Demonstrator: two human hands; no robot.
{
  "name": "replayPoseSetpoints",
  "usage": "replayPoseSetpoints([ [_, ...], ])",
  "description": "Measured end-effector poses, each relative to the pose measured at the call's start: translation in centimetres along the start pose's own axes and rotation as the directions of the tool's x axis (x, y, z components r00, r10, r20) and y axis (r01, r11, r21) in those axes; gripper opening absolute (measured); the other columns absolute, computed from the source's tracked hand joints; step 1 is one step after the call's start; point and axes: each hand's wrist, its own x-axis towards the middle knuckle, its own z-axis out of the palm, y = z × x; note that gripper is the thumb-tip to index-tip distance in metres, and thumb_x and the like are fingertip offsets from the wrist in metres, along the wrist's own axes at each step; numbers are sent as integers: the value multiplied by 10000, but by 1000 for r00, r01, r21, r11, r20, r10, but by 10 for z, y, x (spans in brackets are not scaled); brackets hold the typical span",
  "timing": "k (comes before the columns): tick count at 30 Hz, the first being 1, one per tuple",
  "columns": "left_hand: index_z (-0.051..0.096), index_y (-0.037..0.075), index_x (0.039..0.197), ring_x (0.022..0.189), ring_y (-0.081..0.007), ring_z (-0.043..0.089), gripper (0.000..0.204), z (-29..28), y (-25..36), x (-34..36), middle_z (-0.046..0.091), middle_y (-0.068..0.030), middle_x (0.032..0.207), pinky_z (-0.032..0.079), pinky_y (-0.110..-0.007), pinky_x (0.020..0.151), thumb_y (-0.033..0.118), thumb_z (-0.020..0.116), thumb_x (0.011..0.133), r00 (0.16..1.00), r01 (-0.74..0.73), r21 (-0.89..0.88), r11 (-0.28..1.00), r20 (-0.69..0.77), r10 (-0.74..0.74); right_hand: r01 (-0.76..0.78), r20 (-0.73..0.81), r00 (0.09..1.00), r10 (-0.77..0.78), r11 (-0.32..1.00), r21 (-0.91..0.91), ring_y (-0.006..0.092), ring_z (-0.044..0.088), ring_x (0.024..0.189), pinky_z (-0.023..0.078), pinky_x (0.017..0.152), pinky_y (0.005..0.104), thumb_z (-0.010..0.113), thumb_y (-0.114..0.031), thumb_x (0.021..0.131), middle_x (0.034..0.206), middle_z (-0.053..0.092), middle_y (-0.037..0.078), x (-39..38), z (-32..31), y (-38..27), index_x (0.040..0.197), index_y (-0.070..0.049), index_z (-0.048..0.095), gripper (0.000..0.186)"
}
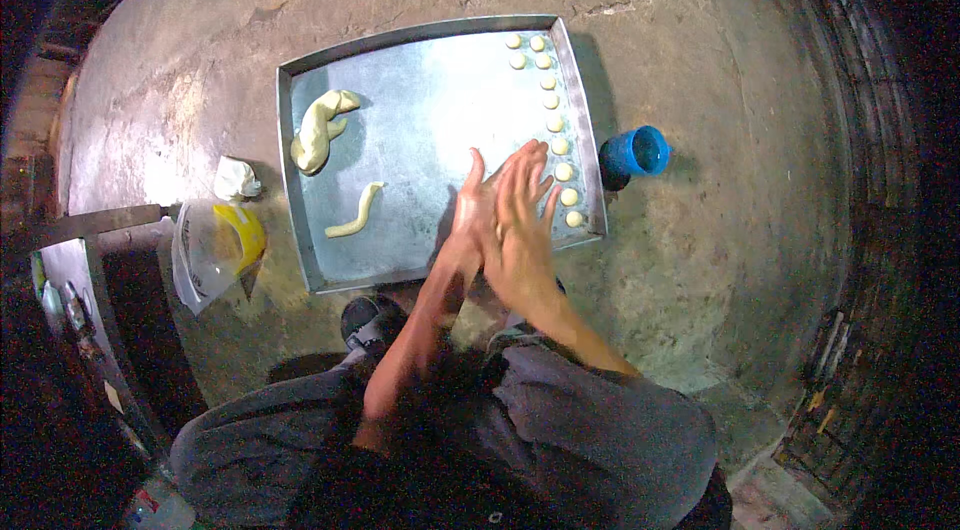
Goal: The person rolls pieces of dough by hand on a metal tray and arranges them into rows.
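Note:
My left hand and my right hand press together palm to palm over the near right part of a shallow metal tray. Both have their fingers stretched out, and the right hand lies over much of the left. Whatever may sit between the palms is hidden. Close to my right fingertips, small pale dough balls line the tray's right side, with a second short column at the far end. A thin bent dough strip lies left of my hands. Farther left rests a thick folded lump of dough.
Right of the tray stands a blue cup. On the left are a white crumpled bundle, a clear and yellow plastic bag and a long flat blade-like piece. My knees flank the tray's near edge above the concrete floor.

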Motion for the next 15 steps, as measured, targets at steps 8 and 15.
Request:
replayPoseSetpoints([
  [8, 346, 21, 1546, 1284, -236, 549, 709, 10, 0, -8, 518, -123, 1474, 459, -380, 1091, 559, 342, 1084, 998, -22, -123, 992, 50, 28, 80, 27, 996, -81, 996, 50, 534, 36, 1530, 10, 1211, 648, 531, -412, 1012, 1640, 125, 353, 10, -9, -29, 1543, 148, 207, 837],
  [15, 362, -21, 1520, 1274, -243, 554, 753, -14, -32, -7, 522, -124, 1469, 465, -388, 1087, 585, 343, 1073, 993, -11, -37, 999, -121, 6, -61, -102, 993, 57, 997, -36, 521, 63, 1531, 39, 1188, 704, 362, -586, 1042, 1644, 126, 336, 49, 4, -1, 1565, 70, 244, 848],
])
